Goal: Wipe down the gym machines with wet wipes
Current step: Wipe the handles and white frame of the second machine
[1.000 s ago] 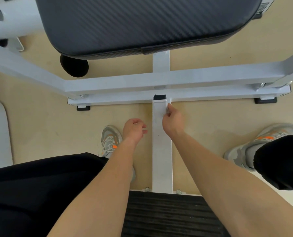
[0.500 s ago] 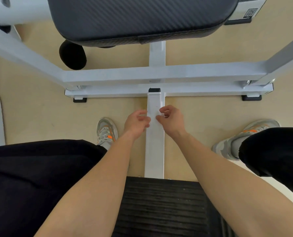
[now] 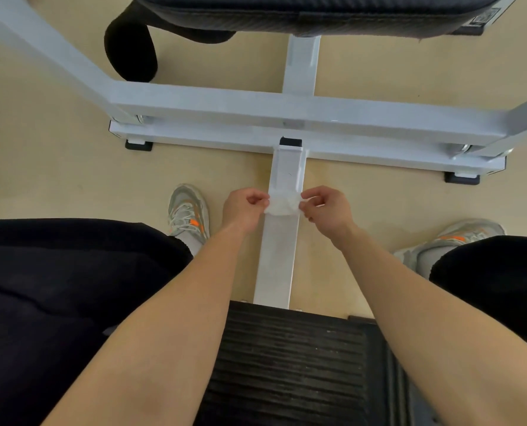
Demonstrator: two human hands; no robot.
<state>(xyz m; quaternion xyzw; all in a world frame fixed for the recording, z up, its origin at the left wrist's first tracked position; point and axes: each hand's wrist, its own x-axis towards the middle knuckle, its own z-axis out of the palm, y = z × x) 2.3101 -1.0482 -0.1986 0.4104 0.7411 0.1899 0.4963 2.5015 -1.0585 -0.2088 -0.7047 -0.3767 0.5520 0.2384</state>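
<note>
A white wet wipe [image 3: 282, 206] is stretched across the white floor bar [image 3: 279, 256] of the gym machine, which runs from the ribbed black footplate toward the cross beam. My left hand [image 3: 243, 207] pinches the wipe's left end beside the bar. My right hand [image 3: 326, 209] pinches its right end on the other side. Both hands have curled fingers and sit level with each other, just above the bar.
White cross beams [image 3: 286, 112] span the floor ahead, under a black padded cushion [image 3: 317, 10] and a black foam roller [image 3: 130, 50]. The ribbed black footplate [image 3: 286, 364] lies below my arms. My legs and grey-orange shoes [image 3: 188, 213] flank the bar.
My right hand drew back along the bar from the far end. My left hand came in, and both now hold the wipe spread across the bar. The view shifted forward.
</note>
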